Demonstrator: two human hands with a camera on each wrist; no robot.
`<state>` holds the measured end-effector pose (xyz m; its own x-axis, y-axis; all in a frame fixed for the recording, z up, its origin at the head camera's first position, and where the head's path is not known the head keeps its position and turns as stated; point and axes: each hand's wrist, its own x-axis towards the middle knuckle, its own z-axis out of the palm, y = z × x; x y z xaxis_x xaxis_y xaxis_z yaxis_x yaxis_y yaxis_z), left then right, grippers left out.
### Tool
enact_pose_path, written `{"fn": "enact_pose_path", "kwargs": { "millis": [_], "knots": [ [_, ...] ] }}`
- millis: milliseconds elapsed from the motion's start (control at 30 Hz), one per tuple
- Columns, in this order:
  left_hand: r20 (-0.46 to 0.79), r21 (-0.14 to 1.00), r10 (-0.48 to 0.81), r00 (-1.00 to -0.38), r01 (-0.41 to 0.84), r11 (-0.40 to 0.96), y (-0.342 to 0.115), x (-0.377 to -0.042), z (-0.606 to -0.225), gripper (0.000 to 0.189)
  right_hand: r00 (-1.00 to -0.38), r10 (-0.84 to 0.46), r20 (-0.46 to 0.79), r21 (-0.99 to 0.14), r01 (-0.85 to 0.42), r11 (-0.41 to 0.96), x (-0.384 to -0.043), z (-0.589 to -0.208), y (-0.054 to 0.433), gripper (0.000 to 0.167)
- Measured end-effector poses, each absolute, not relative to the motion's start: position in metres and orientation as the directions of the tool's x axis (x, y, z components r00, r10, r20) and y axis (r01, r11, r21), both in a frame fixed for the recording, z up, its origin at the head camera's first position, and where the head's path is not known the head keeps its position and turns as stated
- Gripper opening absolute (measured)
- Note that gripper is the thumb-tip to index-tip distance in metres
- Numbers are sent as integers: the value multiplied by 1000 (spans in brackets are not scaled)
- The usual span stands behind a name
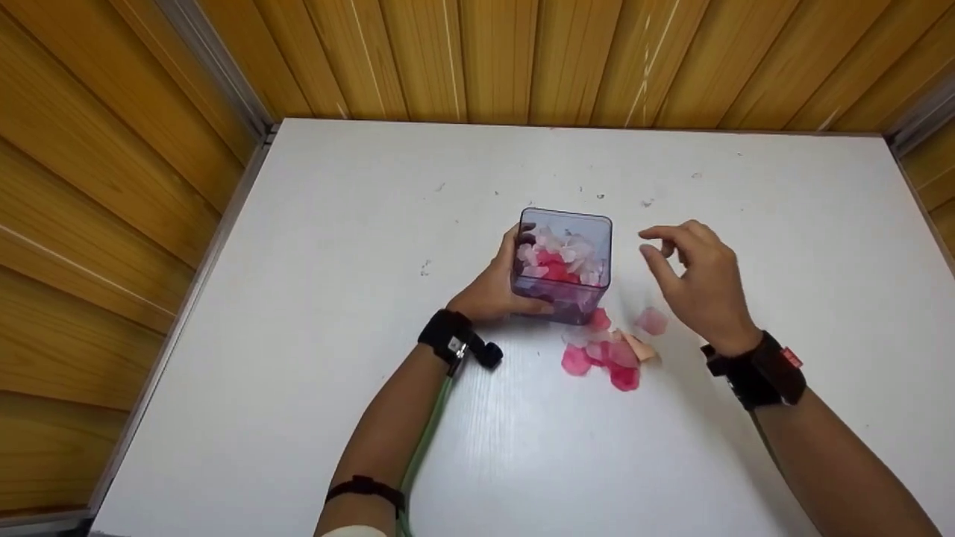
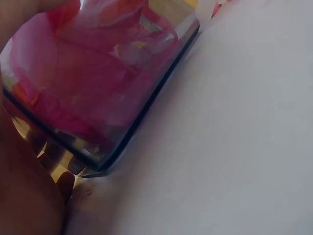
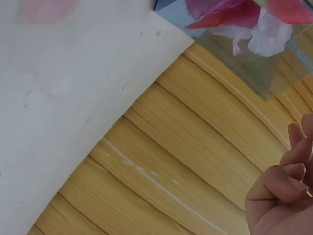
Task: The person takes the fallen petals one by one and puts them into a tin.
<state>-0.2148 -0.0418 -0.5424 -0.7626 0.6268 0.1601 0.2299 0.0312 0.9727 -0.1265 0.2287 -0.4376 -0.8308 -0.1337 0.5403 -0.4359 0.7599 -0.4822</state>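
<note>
A clear, bluish square plastic container [image 1: 563,294] holds white, pink and red artificial petals [image 1: 556,261]. My left hand [image 1: 492,287] grips it from the left side, thumb across the near face and fingers partly hidden behind the wall. Seen close up in the left wrist view, the container [image 2: 83,83] has pink petals against its wall. To the right of the container, my right hand [image 1: 701,276] is raised with bent fingers, a gap between thumb and index finger. Nothing shows between the fingers of the right hand [image 3: 283,186] in the right wrist view.
A loose pile of pink, white and peach petals [image 1: 608,354] lies on the white table [image 1: 336,246] just in front of the container. One pale pink petal [image 1: 651,321] is apart, to the right. Wood-patterned panels [image 1: 492,60] stand behind and left of the table.
</note>
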Motion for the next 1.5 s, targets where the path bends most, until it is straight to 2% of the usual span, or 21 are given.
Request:
{"fn": "enact_pose_path", "kwargs": {
  "millis": [100,233,333,400,633,767,900,1033,1200,1400,1500],
  "knots": [
    [152,974,623,-767,225,40,-43,-214,-542,131,-863,-156,481,-458,-399,794,-118,-447,242,18],
    [142,973,618,-773,223,54,-45,-213,-542,130,-952,-210,221,-425,-288,858,-108,-467,260,18],
    [146,971,621,-770,230,57,-45,-212,-541,130,-975,-204,85,-406,-221,887,-105,-480,273,17],
    [148,971,621,-769,232,56,-44,-211,-540,130,-980,-190,56,-403,-196,894,-104,-486,279,14],
    [143,970,617,-774,234,69,-41,-210,-538,125,-984,-151,93,-421,-176,890,-106,-483,280,14],
    [146,970,610,-779,233,65,-40,-210,-537,124,-958,-120,259,-462,-233,856,-109,-463,270,13],
    [147,971,609,-779,231,61,-40,-210,-537,124,-887,-47,458,-510,-306,804,-115,-438,252,13],
    [153,972,617,-772,229,46,-39,-209,-538,124,-832,-20,554,-533,-373,759,-120,-420,224,16],
    [158,969,626,-763,241,49,-38,-210,-537,124,-838,-114,533,-518,-430,739,-128,-418,195,15],
    [168,966,629,-759,255,51,-35,-211,-537,124,-897,-173,407,-520,-383,763,-135,-423,180,12],
    [178,964,630,-756,261,41,-34,-211,-538,125,-907,-181,381,-521,-372,768,-135,-423,181,12]
  ]
}}
